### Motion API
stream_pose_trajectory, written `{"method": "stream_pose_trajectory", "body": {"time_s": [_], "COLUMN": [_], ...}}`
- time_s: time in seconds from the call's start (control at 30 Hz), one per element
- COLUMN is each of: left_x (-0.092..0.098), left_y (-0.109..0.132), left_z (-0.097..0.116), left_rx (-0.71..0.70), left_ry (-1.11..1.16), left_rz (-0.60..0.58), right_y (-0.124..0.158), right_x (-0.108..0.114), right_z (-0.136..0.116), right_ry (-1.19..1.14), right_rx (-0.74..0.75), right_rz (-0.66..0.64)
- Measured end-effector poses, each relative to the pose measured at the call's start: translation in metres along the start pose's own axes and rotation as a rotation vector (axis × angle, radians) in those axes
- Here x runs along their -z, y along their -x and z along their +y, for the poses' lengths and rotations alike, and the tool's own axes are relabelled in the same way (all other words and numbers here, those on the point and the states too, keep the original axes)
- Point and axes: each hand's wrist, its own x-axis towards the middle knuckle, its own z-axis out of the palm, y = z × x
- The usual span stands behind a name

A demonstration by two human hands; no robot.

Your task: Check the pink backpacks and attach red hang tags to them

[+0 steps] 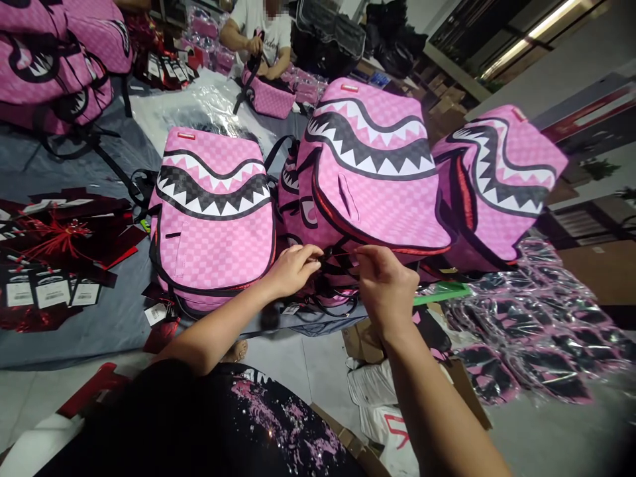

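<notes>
Three pink checkered backpacks with shark-teeth prints stand in a row: a left backpack [218, 245], a middle backpack [382, 205] and a right backpack [517, 172]. At the lower front edge of the middle one, my left hand [297, 268] is closed, fingertips pinching a small dark part. My right hand [387, 285] is closed in a pinch on a thin red string [342, 254], which stretches between both hands. Black straps [338, 298] hang just below them. The fine detail at the fingertips is too small to tell.
Red tags with white labels [52, 291] lie on the grey-covered table [119, 331] at left. More pink backpacks [89, 40] are piled behind. Across the table a person [263, 40] handles a pink bag [268, 96]. Plastic-wrapped items [541, 338] lie at right.
</notes>
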Motion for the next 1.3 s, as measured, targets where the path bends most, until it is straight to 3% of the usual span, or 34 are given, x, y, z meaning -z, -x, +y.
{"method": "stream_pose_trajectory", "body": {"time_s": [0.1, 0.2, 0.4, 0.53, 0.63, 0.87, 1.0, 1.07, 1.13, 1.23, 1.3], "left_x": [-0.008, -0.012, -0.025, -0.037, -0.042, -0.039, -0.026, -0.021, -0.02, -0.019, -0.017], "left_y": [0.01, 0.018, 0.028, 0.031, 0.027, 0.018, 0.032, 0.039, 0.043, 0.04, 0.034], "left_z": [-0.005, -0.012, -0.036, -0.047, -0.049, -0.041, -0.027, -0.021, -0.016, -0.01, -0.008], "left_rx": [-0.006, 0.044, 0.205, 0.102, 0.003, 0.073, 0.033, -0.001, -0.056, -0.168, -0.294], "left_ry": [-0.022, 0.106, 0.428, 0.156, -0.038, -0.005, 0.196, 0.189, 0.046, -0.205, -0.297], "left_rz": [0.023, -0.019, -0.129, 0.031, 0.049, 0.226, 0.201, 0.18, 0.267, 0.551, 0.64], "right_y": [0.001, 0.0, -0.006, -0.008, -0.008, -0.01, -0.009, -0.007, -0.005, -0.003, -0.004], "right_x": [-0.004, -0.007, -0.008, -0.01, -0.012, -0.014, -0.014, -0.016, -0.02, -0.026, -0.028], "right_z": [0.001, -0.001, 0.001, 0.003, 0.004, 0.006, 0.007, 0.008, 0.01, 0.015, 0.018], "right_ry": [-0.371, -0.567, -0.65, -0.674, -0.708, -0.773, -0.777, -0.77, -0.749, -0.674, -0.603], "right_rx": [-0.127, -0.217, -0.185, -0.201, -0.203, -0.153, -0.113, -0.096, -0.07, -0.003, 0.038], "right_rz": [-0.051, -0.056, 0.039, 0.059, 0.059, 0.089, 0.145, 0.152, 0.159, 0.16, 0.127]}}
